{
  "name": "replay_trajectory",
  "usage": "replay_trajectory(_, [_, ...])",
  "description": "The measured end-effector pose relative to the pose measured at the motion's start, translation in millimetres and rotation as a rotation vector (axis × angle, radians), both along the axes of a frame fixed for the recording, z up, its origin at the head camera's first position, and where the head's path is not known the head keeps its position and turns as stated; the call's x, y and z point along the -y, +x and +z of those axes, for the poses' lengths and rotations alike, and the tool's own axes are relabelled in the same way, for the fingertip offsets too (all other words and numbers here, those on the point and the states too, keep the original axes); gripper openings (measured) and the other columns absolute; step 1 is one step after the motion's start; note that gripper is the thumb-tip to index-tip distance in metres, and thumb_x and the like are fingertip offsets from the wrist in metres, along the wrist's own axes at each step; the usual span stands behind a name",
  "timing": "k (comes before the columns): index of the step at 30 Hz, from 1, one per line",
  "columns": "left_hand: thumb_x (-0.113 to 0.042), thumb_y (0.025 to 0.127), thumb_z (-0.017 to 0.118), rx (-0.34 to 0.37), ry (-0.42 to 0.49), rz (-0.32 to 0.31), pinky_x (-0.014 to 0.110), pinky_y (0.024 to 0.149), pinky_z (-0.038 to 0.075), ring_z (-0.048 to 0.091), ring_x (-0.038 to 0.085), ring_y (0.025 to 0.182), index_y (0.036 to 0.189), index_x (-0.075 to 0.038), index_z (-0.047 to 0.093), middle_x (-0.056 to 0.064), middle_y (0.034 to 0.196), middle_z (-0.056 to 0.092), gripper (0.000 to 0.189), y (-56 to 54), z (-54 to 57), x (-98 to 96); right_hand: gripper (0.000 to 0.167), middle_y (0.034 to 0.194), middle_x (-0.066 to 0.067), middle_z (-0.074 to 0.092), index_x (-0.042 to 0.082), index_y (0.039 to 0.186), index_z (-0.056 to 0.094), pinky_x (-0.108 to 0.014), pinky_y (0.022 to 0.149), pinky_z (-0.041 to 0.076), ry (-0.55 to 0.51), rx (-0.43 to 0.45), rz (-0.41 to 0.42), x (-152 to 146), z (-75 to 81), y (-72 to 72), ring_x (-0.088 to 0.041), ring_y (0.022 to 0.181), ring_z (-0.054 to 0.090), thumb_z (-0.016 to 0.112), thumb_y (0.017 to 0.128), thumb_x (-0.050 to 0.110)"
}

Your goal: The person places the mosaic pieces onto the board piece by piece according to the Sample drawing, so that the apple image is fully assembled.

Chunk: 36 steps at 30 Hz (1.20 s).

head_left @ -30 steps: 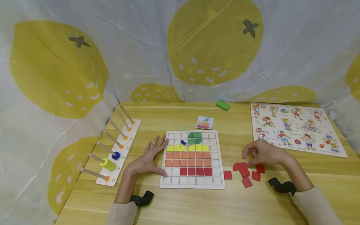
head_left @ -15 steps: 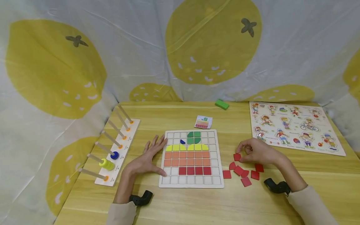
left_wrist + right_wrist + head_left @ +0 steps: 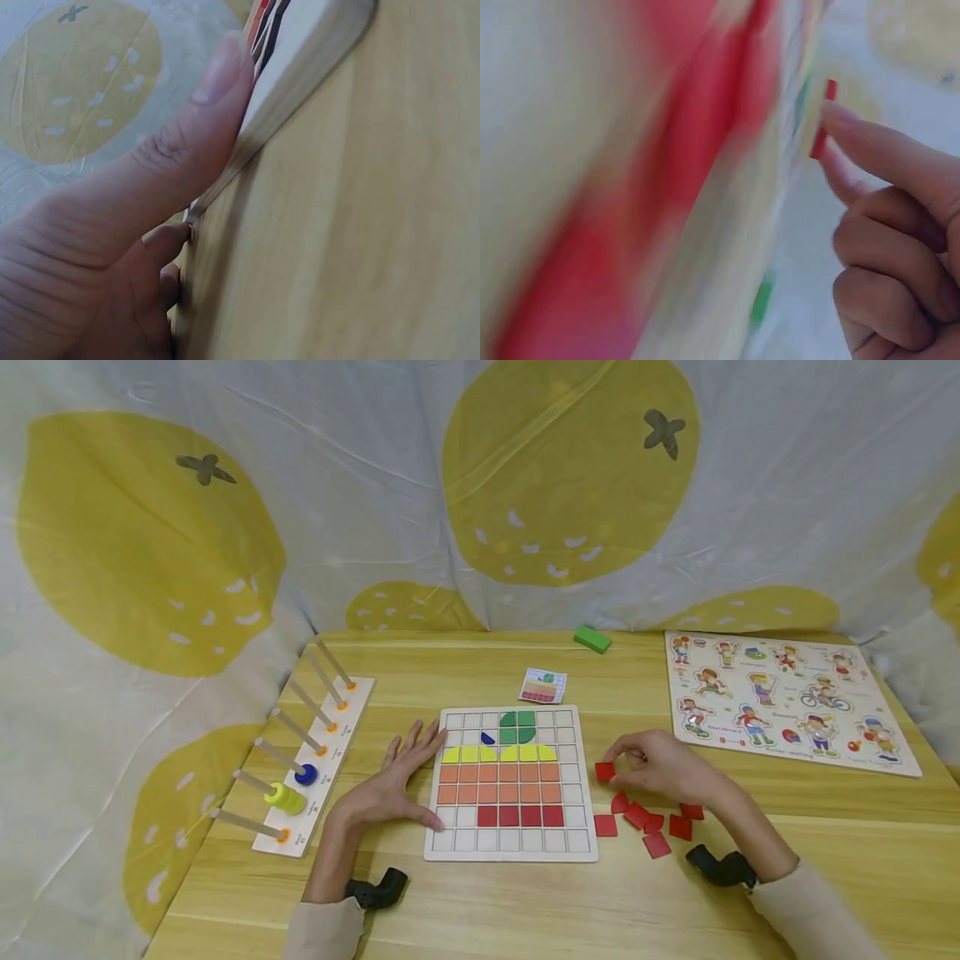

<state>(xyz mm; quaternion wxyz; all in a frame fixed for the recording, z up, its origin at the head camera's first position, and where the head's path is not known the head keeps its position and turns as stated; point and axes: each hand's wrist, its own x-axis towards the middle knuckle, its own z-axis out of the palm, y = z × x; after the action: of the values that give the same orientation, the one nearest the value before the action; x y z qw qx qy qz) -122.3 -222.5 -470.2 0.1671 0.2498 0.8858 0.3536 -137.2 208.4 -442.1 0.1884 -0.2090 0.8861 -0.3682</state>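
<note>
A white grid board (image 3: 510, 847) lies on the table with green, blue, yellow, orange and red pieces in its cells. Along its left side rests my left hand (image 3: 396, 781), fingers spread at the edge and thumb touching the lower left corner; the left wrist view shows the thumb (image 3: 199, 124) over the board's rim (image 3: 300, 82). My right hand (image 3: 663, 766) pinches a red square tile (image 3: 604, 772) between thumb and index finger, just right of the board. The right wrist view shows this tile edge-on, other fingers curled. Several loose red pieces (image 3: 657, 845), squares and rounded ones, lie below that hand.
A small printed card (image 3: 543, 686) with a grid picture sits behind the board. Further back is a green block (image 3: 592, 639). A peg stand (image 3: 351, 727) with yellow and blue rings stands left. A picture puzzle board (image 3: 795, 702) lies at the back right.
My right hand has picked up a red square tile from the loose pieces and moved left with it toward the board. My left hand has stayed at the board's left edge.
</note>
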Motion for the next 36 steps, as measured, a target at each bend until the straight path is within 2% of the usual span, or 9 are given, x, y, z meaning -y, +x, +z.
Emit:
replay_trajectory(4, [-0.035, 0.065, 0.098, -0.009, -0.009, -0.003, 0.069, 0.125, -0.012, -0.016, 0.042, 0.160, 0.167, -0.009, 0.016, 0.014, 0.176, -0.003, 0.133, -0.5, 1.9, -0.5, 0.020, 0.060, 0.007, 0.031, 0.009, 0.105, 0.076, -0.021, 0.053, 0.027, -0.083, 0.049, 0.056, 53.6, 5.4, 13.5, -0.008, 0.055, 0.029, 0.083, 0.088, 0.017])
replay_trajectory(6, [-0.036, 0.066, 0.098, -0.016, -0.010, -0.008, 0.069, 0.125, -0.012, -0.015, 0.043, 0.160, 0.167, -0.009, 0.016, 0.015, 0.176, -0.003, 0.132, -1.0, 1.5, -1.5, 0.020, 0.060, 0.008, 0.035, 0.009, 0.104, 0.077, -0.019, 0.054, 0.027, -0.098, 0.048, 0.087, 83.0, 5.5, 19.9, -0.007, 0.056, 0.032, 0.084, 0.087, 0.016])
replay_trajectory(10, [-0.037, 0.066, 0.097, -0.020, -0.021, -0.009, 0.069, 0.125, -0.011, -0.015, 0.043, 0.160, 0.167, -0.010, 0.016, 0.015, 0.176, -0.003, 0.132, -1.0, 1.0, -3.4, 0.017, 0.060, 0.009, 0.045, 0.009, 0.097, 0.078, -0.019, 0.054, 0.028, -0.056, -0.019, 0.120, 134.5, 2.3, 31.6, -0.006, 0.057, 0.037, 0.086, 0.083, 0.014])
replay_trajectory(14, [-0.036, 0.066, 0.097, -0.013, -0.022, -0.002, 0.068, 0.126, -0.012, -0.015, 0.041, 0.161, 0.167, -0.011, 0.016, 0.013, 0.176, -0.003, 0.132, 0.1, 1.2, -3.9, 0.017, 0.060, 0.009, 0.049, 0.008, 0.094, 0.078, -0.018, 0.051, 0.029, -0.002, -0.061, 0.128, 166.9, -3.5, 38.7, -0.005, 0.056, 0.040, 0.088, 0.081, 0.014])
replay_trajectory(19, [-0.035, 0.066, 0.097, -0.009, -0.013, 0.002, 0.068, 0.126, -0.012, -0.015, 0.041, 0.161, 0.167, -0.011, 0.016, 0.013, 0.176, -0.004, 0.132, 1.2, 0.7, -2.7, 0.018, 0.058, 0.007, 0.052, 0.009, 0.094, 0.078, -0.019, 0.046, 0.032, 0.056, -0.090, 0.116, 183.5, -6.4, 40.9, -0.006, 0.052, 0.043, 0.089, 0.081, 0.016])
replay_trajectory(26, [-0.036, 0.066, 0.097, -0.011, -0.004, 0.009, 0.069, 0.125, -0.012, -0.015, 0.043, 0.160, 0.167, -0.010, 0.017, 0.015, 0.176, -0.003, 0.132, 1.4, -0.5, -0.4, 0.018, 0.067, 0.007, 0.061, 0.011, 0.091, 0.079, -0.021, 0.052, 0.037, 0.112, -0.168, 0.095, 187.1, -3.5, 40.1, -0.008, 0.063, 0.047, 0.089, 0.080, 0.020])
replay_trajectory(30, [-0.037, 0.066, 0.097, -0.013, -0.005, 0.010, 0.069, 0.125, -0.012, -0.015, 0.043, 0.160, 0.167, -0.009, 0.017, 0.014, 0.176, -0.004, 0.132, 1.3, -0.9, -0.4, 0.018, 0.073, 0.005, 0.067, 0.013, 0.094, 0.079, -0.020, 0.052, 0.037, 0.076, -0.169, 0.093, 185.1, -3.3, 38.9, -0.007, 0.065, 0.048, 0.089, 0.080, 0.018])
replay_trajectory(36, [-0.037, 0.066, 0.097, -0.014, -0.004, 0.009, 0.069, 0.125, -0.013, -0.015, 0.043, 0.160, 0.167, -0.009, 0.017, 0.014, 0.176, -0.004, 0.132, 2.1, 0.0, -0.9, 0.020, 0.083, 0.006, 0.077, 0.015, 0.102, 0.084, -0.018, 0.054, 0.031, -0.017, -0.138, 0.169, 183.6, -5.7, 33.4, -0.003, 0.061, 0.043, 0.085, 0.083, 0.011])
